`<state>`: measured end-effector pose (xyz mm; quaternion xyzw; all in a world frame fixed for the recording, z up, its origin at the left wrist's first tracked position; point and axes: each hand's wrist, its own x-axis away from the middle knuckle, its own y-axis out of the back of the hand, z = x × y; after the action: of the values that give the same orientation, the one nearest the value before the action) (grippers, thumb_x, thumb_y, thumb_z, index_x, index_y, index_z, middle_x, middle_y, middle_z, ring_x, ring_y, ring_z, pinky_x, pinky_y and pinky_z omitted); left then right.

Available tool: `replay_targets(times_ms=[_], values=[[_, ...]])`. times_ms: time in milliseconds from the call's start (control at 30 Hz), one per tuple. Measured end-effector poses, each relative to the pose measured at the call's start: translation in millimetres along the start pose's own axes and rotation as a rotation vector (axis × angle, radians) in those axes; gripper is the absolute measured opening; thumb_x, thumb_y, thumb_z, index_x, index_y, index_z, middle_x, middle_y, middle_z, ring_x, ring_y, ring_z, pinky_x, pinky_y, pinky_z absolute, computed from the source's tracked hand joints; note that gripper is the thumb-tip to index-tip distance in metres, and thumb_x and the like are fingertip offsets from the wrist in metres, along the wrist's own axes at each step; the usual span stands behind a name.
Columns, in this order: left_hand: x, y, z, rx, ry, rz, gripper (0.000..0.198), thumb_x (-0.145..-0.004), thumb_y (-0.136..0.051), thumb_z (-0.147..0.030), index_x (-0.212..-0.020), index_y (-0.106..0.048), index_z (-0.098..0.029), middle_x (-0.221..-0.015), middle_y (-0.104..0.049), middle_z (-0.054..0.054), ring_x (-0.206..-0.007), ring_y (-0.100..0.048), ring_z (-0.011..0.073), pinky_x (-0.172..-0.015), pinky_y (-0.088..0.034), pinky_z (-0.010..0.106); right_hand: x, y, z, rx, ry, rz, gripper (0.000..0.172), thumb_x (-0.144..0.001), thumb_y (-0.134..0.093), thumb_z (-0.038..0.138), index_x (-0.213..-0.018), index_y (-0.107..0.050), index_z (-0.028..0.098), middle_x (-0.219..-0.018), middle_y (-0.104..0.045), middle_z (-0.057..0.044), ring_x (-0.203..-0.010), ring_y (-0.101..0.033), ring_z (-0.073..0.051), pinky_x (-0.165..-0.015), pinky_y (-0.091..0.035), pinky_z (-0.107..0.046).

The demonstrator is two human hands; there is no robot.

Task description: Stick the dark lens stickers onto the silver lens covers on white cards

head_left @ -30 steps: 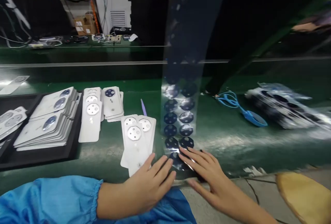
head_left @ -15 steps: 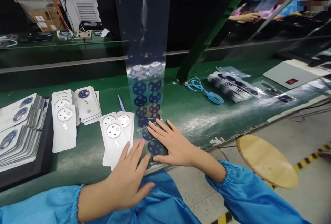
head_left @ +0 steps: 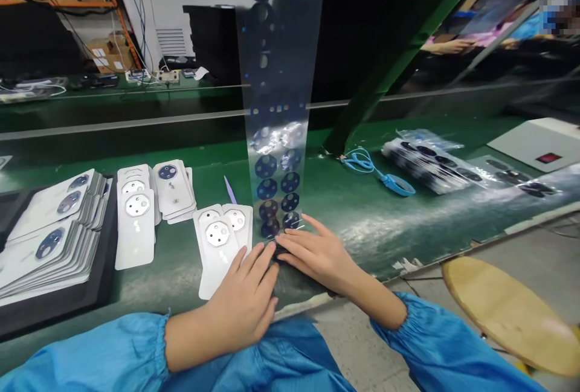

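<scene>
A long clear film strip [head_left: 278, 180] with dark round camera-cover stickers in two columns hangs down onto the green bench. Its lower end lies under and just in front of my fingertips. My left hand [head_left: 244, 295] has its fingers stretched out at the film's lower left edge, holding nothing. Lying flat, my right hand [head_left: 319, 256] rests its outstretched fingers on the film's lower end; its palm side is hidden. Left of the film are several white phone-back panels [head_left: 217, 259], each with a white camera ring. A purple pointed tool [head_left: 230, 189] lies behind them.
More panels [head_left: 136, 229] lie farther left, beside a black tray [head_left: 104, 271] with stacked panels. To the right are a blue wrist strap [head_left: 397, 185], bagged dark parts [head_left: 430, 165] and a grey box [head_left: 539, 144]. A green post [head_left: 403, 48] slants up from the bench. A round wooden stool [head_left: 502, 313] stands below.
The lowest stickers are now covered by my hands. My right hand's fingers have drawn closer together, and my left thumb has moved in toward the fingers. The view has shifted left.
</scene>
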<state>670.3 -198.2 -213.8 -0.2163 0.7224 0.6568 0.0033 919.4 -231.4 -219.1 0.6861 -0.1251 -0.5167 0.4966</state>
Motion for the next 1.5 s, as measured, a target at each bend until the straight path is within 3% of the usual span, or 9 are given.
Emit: replay_targets(times_ms=[267,433,533,667,800,900,1033,1267,1500], values=[[0.0,-6.2,4.0,0.043,0.021,0.021,0.048,-0.098,-0.051,-0.026,-0.141,-0.052,-0.006,-0.156,-0.041,0.024,-0.144,-0.04,0.0384,-0.119,-0.031,0.054,-3.1,17.2,-0.4,0.026,0.287,0.015,0.022,-0.102,-0.05,0.007,-0.113,-0.068,0.014,-0.123,-0.073,-0.016,-0.125,-0.064,-0.027,-0.102,-0.058,-0.05],[2.1,-4.5,3.3,0.078,-0.011,0.089,0.055,-0.099,-0.055,-0.033,-0.149,-0.044,-0.013,-0.155,-0.04,0.026,-0.146,-0.035,0.0449,-0.117,-0.029,0.062,-14.1,54.4,13.6,0.016,0.3,0.075,0.03,-0.099,-0.05,0.003,-0.112,-0.074,0.015,-0.103,-0.075,-0.007,-0.1,-0.071,-0.02,-0.103,-0.058,-0.04],[1.8,-4.7,1.8,0.058,-0.035,0.086,0.074,-0.099,-0.057,-0.037,-0.162,-0.022,-0.02,-0.154,-0.038,0.029,-0.144,-0.036,0.0485,-0.113,-0.033,0.065,-31.4,72.9,16.0,-0.144,0.048,0.015,0.027,-0.096,-0.06,0.006,-0.108,-0.077,0.024,-0.095,-0.072,-0.005,-0.09,-0.07,-0.019,-0.087,-0.061,-0.035],[2.3,-1.3,0.6,-0.025,-0.09,-0.003,0.085,-0.101,-0.056,-0.046,-0.164,-0.001,-0.034,-0.151,-0.042,0.027,-0.141,-0.043,0.0471,-0.108,-0.038,0.062,-69.6,60.9,13.8,-0.632,-0.675,0.007,0.008,-0.091,-0.075,0.03,-0.094,-0.081,0.026,-0.089,-0.074,-0.005,-0.079,-0.07,-0.019,-0.066,-0.058,-0.028],[17.2,9.9,1.3,-0.145,-0.176,-0.072,0.064,-0.1,-0.054,-0.042,-0.156,-0.038,-0.015,-0.147,-0.049,0.027,-0.141,-0.043,0.0457,-0.114,-0.03,0.06,-107.4,8.7,19.4,-1.176,-1.097,0.11,0.03,-0.073,-0.089,0.046,-0.087,-0.081,0.021,-0.071,-0.071,-0.004,-0.062,-0.062,-0.016,-0.058,-0.052,-0.027],[36.0,14.0,2.6,-0.171,-0.009,-0.026,0.059,-0.101,-0.05,-0.05,-0.144,-0.052,-0.009,-0.149,-0.047,0.029,-0.141,-0.041,0.0498,-0.114,-0.021,0.063,-124.0,-28.9,27.9,-1.364,-1.155,0.18,0.035,-0.065,-0.094,0.043,-0.083,-0.077,0.017,-0.069,-0.07,-0.002,-0.059,-0.058,-0.012,-0.057,-0.048,-0.025],[50.4,8.1,5.8,-0.129,0.14,0.031,0.075,-0.097,-0.049,-0.064,-0.15,-0.044,-0.011,-0.152,-0.042,0.031,-0.138,-0.041,0.0557,-0.113,-0.017,0.065,-126.1,-52.2,29.6,-1.43,-1.191,0.264,0.048,-0.068,-0.094,0.038,-0.104,-0.069,0.016,-0.069,-0.071,-0.001,-0.056,-0.056,-0.009,-0.056,-0.045,-0.021],[47.9,2.0,15.2,-0.075,0.088,0.048,0.071,-0.1,-0.046,-0.061,-0.142,-0.054,-0.005,-0.152,-0.045,0.025,-0.141,-0.04,0.0449,-0.12,-0.014,0.053,-112.8,-51.8,22.8,-1.447,-1.227,0.309,0.041,-0.078,-0.087,0.043,-0.102,-0.066,0.017,-0.068,-0.071,-0.002,-0.051,-0.057,-0.01,-0.043,-0.038,-0.017],[45.9,1.7,17.9,0.028,0.155,-0.072,0.052,-0.105,-0.044,-0.047,-0.141,-0.059,-0.013,-0.139,-0.059,0.015,-0.132,-0.049,0.0322,-0.117,-0.027,0.043,-114.4,-44.9,24.2,-1.354,-1.287,0.283,0.042,-0.071,-0.092,0.04,-0.095,-0.066,0.018,-0.07,-0.07,-0.002,-0.058,-0.065,-0.014,-0.043,-0.043,-0.018]])
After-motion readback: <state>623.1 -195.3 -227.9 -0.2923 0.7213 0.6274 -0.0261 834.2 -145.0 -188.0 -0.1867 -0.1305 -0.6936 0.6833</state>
